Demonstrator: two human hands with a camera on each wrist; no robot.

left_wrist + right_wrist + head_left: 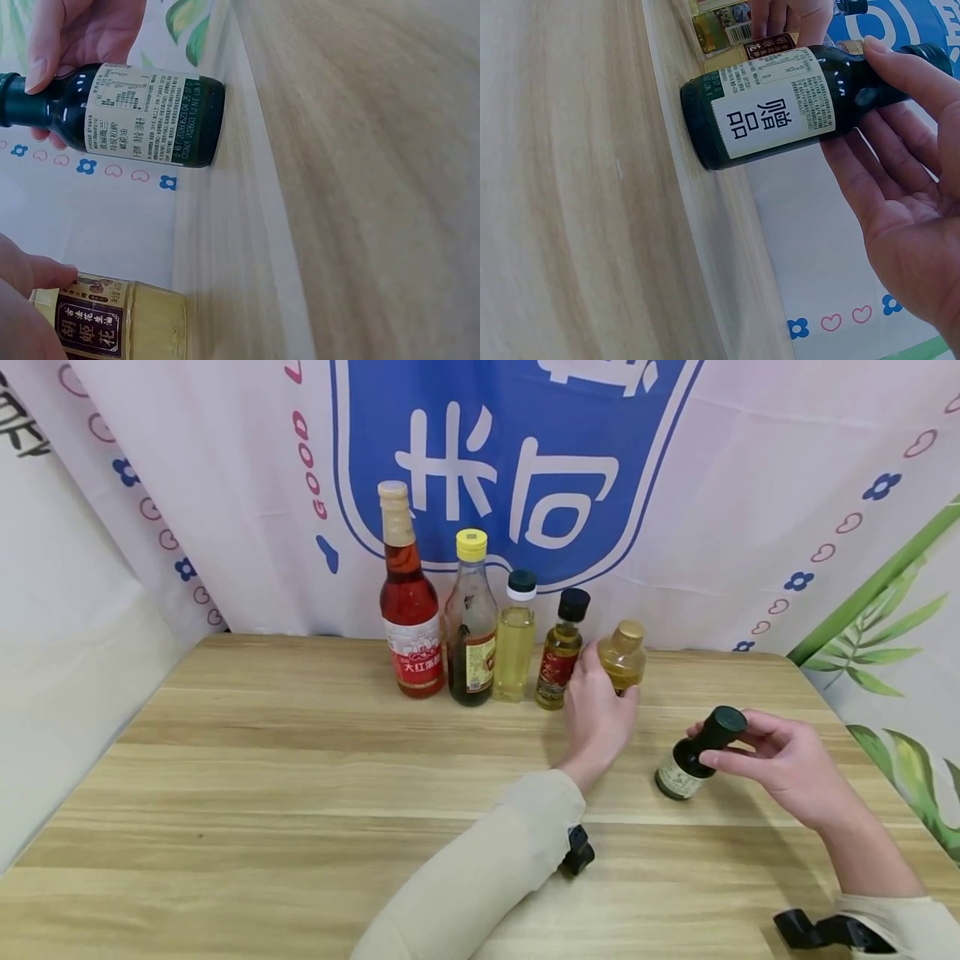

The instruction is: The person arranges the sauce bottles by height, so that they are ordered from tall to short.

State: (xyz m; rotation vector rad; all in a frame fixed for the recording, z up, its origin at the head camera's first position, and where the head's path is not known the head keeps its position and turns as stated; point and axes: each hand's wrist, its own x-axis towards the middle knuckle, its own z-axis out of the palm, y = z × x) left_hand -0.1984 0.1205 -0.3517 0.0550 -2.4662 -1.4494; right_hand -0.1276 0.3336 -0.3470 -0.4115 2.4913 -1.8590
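My right hand holds a small dark green glass bottle by its neck, between thumb and fingers. The bottle tilts slightly, its base close over the table at the right; a white label shows in the right wrist view. Farther back, my left hand grips a small peanut oil bottle with a gold cap, hiding most of its lower part. A dark label on that bottle shows in the left wrist view. Just left of the left hand's fingers stands a small oil bottle with black cap and red label.
Leftward along the table's back edge stand a pale yellow oil bottle, a dark sauce bottle with yellow cap, and a tall red vinegar bottle. A printed curtain hangs behind the wooden table.
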